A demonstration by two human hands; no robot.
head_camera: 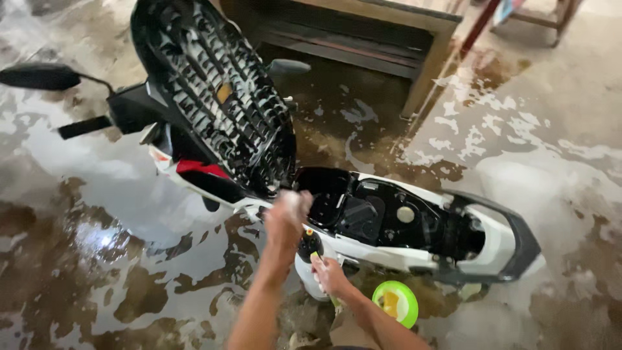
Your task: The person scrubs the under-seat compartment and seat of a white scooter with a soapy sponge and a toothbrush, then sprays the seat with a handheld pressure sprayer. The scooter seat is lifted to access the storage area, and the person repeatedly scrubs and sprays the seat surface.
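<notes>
— While suds run over the wet concrete floor (97, 214), what does the frame show of the wash so far?

— A white and black scooter (402, 227) lies across the middle of the frame with its seat (214, 91) tipped up at upper left. The ribbed black underside of that seat is streaked with foam, so by my reading it has already been lathered. The open storage well (369, 214) beneath looks wet but darker, with little foam, and the rear body at centre right seems still to be scrubbed and rinsed.

— And the hands?

— The person's left hand (288, 217) is raised at the hinge where seat meets body, closed around something pale and soapy; it is too blurred to tell whether that is a sponge or a cloth. The right hand (329, 273), lower down against the side panel, has its fingers curled around a thin yellow-green handle (317, 258), perhaps a brush.

— Any packages or labels?

— A round green tub (396, 302) with yellow contents sits on the floor at bottom centre, just beside the right forearm. A small yellow-brown sticker (224, 93) marks the middle of the seat's underside, and a red patch (194, 167) shows on the body below it. Wooden furniture (389, 39) stands at the top of the frame; no signs can be made out
</notes>
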